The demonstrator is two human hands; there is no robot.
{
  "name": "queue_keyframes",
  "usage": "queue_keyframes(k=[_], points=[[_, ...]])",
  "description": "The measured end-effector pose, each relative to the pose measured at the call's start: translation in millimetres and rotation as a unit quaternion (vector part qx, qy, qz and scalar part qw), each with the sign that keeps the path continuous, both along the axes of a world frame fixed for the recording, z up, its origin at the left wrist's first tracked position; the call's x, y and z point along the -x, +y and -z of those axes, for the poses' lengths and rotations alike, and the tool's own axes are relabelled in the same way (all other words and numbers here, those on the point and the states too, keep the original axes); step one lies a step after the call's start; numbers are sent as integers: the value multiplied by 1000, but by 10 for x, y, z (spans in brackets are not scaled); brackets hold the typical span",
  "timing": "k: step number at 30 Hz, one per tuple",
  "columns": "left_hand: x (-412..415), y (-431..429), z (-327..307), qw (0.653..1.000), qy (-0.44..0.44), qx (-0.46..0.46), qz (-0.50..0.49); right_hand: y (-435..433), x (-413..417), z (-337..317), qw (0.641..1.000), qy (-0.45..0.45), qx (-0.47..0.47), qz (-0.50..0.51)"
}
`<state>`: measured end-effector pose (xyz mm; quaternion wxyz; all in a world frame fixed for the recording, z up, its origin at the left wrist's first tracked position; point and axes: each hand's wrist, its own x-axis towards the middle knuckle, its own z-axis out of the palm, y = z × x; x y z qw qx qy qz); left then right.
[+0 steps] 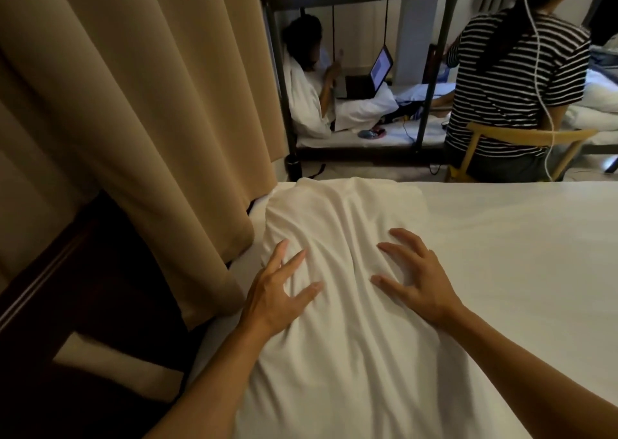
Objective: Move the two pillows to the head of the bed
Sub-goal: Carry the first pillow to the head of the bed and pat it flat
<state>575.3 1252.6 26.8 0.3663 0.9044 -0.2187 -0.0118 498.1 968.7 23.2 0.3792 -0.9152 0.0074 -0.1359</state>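
1. A white pillow [337, 271] lies lengthwise along the left edge of the bed [518, 254], its far end at the bed's far left corner.
2. The left hand [277, 291] rests flat on the pillow's left side, fingers spread open, gripping nothing.
3. The right hand [418, 278] presses the pillow's right side, fingers splayed and slightly curled, holding nothing.
4. A tan curtain [150, 104] hangs just left of the pillow.
5. Only one pillow is visible.

Bed [518, 254], white sheet, smooth on right. One white pillow [334, 338] lies w/ creased cover along its left edge, next to curtain [150, 120]. Both hands rest on pillow.
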Motion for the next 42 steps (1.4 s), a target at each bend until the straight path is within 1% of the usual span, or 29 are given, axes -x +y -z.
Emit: queue_keyframes(k=[9,13,15,18,23,26,29,31,33,37,42], points=[[-799,153,407,998,-54,11,-26,158,-801,448,1000,-21,-10,-5],[-1071,129,538,997,-71,10,-34,150,-1080,582,1000,-13,-21,-4],[-1194,114,596,996,-79,10,-34,129,-1194,646,999,-27,-17,-2],[-1349,98,654,996,-81,2,-36,116,-1354,747,999,-46,-15,3],[-1612,103,726,996,-67,-21,-52,151,-1596,910,999,-35,-24,6],[-1712,123,821,997,-44,-34,-57,143,-1719,1028,999,-3,-33,0],[-1712,222,1008,997,-5,-46,-59,93,-1710,1247,997,69,-32,-10],[-1675,310,1173,993,23,-86,-78,63,-1659,1416,993,112,-30,-8],[-1640,354,1339,986,24,-132,-102,54,-1645,1554,989,144,-22,-1],[-1603,308,1523,976,25,-175,-125,45,-1670,1732,987,160,3,5],[-1581,292,1741,980,75,-154,-102,44,-1643,1939,980,196,13,16]])
